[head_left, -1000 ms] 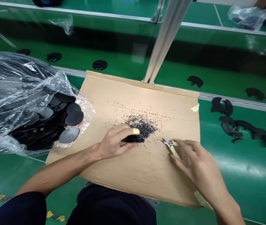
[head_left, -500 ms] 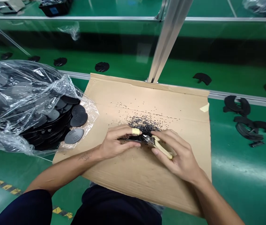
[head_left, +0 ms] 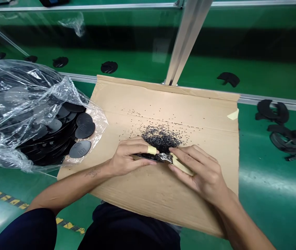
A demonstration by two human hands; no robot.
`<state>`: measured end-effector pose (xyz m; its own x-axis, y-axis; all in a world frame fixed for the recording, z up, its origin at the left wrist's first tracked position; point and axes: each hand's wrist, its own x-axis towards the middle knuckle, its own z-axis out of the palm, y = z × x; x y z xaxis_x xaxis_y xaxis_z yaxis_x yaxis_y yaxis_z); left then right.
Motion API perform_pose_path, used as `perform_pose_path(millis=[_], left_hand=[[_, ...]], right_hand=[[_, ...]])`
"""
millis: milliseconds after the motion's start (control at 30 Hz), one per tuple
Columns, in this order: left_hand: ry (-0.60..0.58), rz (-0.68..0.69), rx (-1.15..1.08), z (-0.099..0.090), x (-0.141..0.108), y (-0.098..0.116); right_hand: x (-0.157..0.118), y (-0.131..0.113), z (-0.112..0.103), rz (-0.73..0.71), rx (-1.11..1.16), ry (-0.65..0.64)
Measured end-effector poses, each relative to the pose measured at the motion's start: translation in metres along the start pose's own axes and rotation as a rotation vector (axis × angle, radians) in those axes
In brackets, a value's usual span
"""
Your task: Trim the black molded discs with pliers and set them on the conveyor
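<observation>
My left hand, with yellow tape round one finger, pinches a thin black disc seen nearly edge-on. My right hand is wrapped round cutting pliers with pale yellow handles. Their metal jaws meet the disc's right edge, close to my left fingertips. Just beyond both hands lies a pile of tiny black bits, scattered over a cardboard sheet. Whether the jaws are fully closed on the disc is too small to tell.
A clear plastic bag full of black discs lies at the left, with loose discs at its mouth. Curved black parts rest on the green surface at the right. A metal post rises behind the cardboard.
The handles of the pliers have come closer together as my right hand squeezed. The jaws now lie against the disc's edge. The whole view has shifted slightly.
</observation>
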<state>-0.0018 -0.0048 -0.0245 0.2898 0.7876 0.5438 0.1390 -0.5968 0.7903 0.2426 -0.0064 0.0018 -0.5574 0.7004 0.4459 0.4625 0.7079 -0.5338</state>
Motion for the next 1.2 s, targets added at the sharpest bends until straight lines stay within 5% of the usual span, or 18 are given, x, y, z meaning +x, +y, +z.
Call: perform_pose_path(millis=[267,400,533,667,933,1067,1200], left_hand=[[-0.009,-0.056,0.004,0.001,0.001,0.004],[-0.033,-0.021,0.049,0.002,0.001,0.003],[-0.100,0.077,0.283,0.000,0.001,0.000],[0.003,0.114,0.455,-0.005,0.005,0.003],[0.134,-0.229,0.001,0.000,0.007,0.006],[0.040,-0.197,0.020,0.001,0.004,0.003],[-0.162,-0.004,0.274,-0.003,0.002,-0.003]], right_hand=[[-0.005,0.002,0.004,0.044,0.050,0.021],[-0.003,0.006,0.007,0.044,-0.100,0.076],[-0.002,0.006,0.009,-0.024,-0.255,0.061],[-0.003,0.003,0.008,0.060,-0.160,0.089],[-0.002,-0.009,0.006,0.129,0.259,-0.032],[-0.003,-0.006,0.013,-0.006,0.064,0.039],[-0.004,-0.007,0.012,-0.126,-0.054,0.035]])
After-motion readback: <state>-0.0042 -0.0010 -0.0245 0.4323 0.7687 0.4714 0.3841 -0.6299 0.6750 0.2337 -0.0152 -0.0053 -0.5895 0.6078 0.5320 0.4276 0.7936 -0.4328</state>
